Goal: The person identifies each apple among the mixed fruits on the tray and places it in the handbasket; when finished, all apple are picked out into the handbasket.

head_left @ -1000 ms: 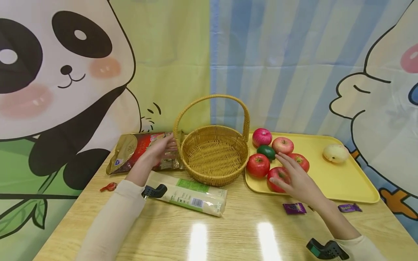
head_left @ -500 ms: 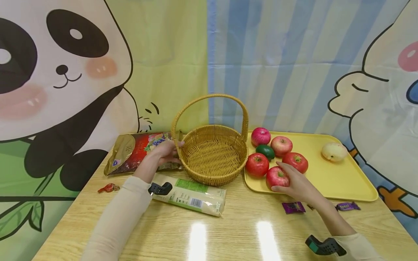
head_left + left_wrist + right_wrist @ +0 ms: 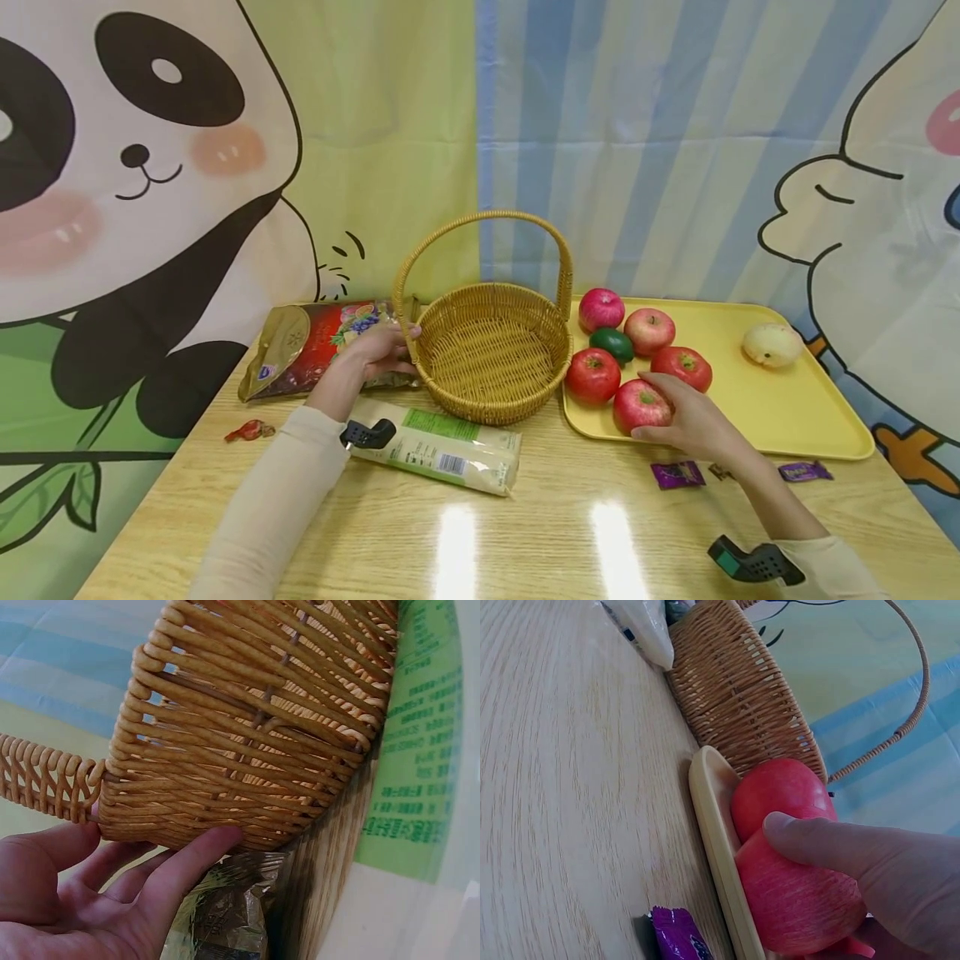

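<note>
A wicker basket [image 3: 487, 408] with a tall arched handle stands at the middle of the table. My left hand [image 3: 378, 346] holds its left side by the handle's foot; in the left wrist view the fingers [image 3: 191, 862] lie along the woven outer wall. With my right hand [image 3: 693, 417] I grip a red apple [image 3: 640, 407] at the near left corner of the yellow tray [image 3: 757, 417]. In the right wrist view the thumb [image 3: 810, 836] lies across that apple, which sits against another red apple [image 3: 780, 793]. The far side of the grip is hidden.
On the tray are a tomato [image 3: 682, 367], a green avocado-shaped fruit [image 3: 612, 343], more red fruit and a pale round fruit [image 3: 772, 345]. A red-brown bag [image 3: 315, 342] and a cream packet [image 3: 457, 454] lie left. Wrapped candies [image 3: 677, 474] lie before the tray.
My right hand has come down and taken hold of the near red apple. My left hand has gone from straight fingers beside the basket to holding its side. The basket stays put.
</note>
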Demonstrator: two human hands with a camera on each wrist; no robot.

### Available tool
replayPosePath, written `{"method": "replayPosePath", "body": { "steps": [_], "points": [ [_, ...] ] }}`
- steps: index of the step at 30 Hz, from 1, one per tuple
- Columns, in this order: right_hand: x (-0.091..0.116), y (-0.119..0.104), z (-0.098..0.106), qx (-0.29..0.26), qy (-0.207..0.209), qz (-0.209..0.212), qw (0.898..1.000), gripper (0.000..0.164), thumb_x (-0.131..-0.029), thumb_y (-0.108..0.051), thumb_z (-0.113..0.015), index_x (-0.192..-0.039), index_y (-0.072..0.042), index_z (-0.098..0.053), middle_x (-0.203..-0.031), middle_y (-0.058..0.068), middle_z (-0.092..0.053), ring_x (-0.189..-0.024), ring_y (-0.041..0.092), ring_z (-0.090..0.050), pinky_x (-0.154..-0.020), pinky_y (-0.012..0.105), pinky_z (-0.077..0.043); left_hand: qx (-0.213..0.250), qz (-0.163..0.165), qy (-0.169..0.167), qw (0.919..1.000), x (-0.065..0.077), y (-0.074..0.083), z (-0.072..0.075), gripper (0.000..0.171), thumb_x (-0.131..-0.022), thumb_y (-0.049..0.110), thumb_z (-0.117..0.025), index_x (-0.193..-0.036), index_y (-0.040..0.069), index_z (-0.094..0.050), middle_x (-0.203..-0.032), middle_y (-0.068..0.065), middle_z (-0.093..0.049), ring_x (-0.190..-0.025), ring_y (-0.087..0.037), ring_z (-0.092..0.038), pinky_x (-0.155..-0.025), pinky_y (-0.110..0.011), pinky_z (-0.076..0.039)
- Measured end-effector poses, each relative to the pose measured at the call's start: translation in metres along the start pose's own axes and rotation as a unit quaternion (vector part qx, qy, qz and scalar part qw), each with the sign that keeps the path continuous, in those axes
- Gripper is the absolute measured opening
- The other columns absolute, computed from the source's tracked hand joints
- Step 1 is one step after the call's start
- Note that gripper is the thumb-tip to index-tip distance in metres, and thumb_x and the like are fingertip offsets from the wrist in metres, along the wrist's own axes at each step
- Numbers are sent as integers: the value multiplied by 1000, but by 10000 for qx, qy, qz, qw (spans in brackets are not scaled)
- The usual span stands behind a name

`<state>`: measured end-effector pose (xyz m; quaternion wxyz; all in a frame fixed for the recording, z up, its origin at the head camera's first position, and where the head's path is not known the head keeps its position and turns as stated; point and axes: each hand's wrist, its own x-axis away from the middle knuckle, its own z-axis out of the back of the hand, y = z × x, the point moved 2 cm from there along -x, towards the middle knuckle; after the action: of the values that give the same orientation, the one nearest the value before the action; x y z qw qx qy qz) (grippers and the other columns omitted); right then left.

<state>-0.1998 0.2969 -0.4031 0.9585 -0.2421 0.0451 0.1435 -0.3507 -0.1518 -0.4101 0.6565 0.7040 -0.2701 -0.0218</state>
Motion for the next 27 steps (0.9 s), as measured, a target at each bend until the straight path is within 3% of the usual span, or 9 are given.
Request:
{"method": "replayPosePath", "body": {
  "steps": [12, 20, 27],
  "points": [
    [0, 1, 0, -53, 98, -103, 9999, 86, -71, -40, -86, -137, 0, -48, -136, 23, -54, -120, 45, -53, -96, 62, -45, 56, 38, 61, 10000, -2, -1, 2, 52, -104, 17, -43, -148, -7, -28, -152, -27, -31, -140, -41, -34, -106, -58, -41],
    [3, -6, 11, 28, 83, -158, 9998, 88, -70, -42, -85, -138, -1, -47, -137, 23, -52, -117, 46, -55, -93, 63, -46, 34, -1, 79, 10000, 1, 0, 1, 51, -105, 16, -42, -148, -7, -28, -152, -29, -31, -139, -43, -34, -102, -55, -47],
    [2, -22, 24, 48, 253, 228, 9994, 86, -73, -40, -84, -140, -3, -46, -137, 21, -53, -116, 45, -56, -91, 64, -47, -59, 4, 68, 10000, 0, 0, 0, 51, -105, 17, -43, -148, -6, -29, -151, -28, -33, -139, -42, -36, -99, -53, -49]
  ]
}}
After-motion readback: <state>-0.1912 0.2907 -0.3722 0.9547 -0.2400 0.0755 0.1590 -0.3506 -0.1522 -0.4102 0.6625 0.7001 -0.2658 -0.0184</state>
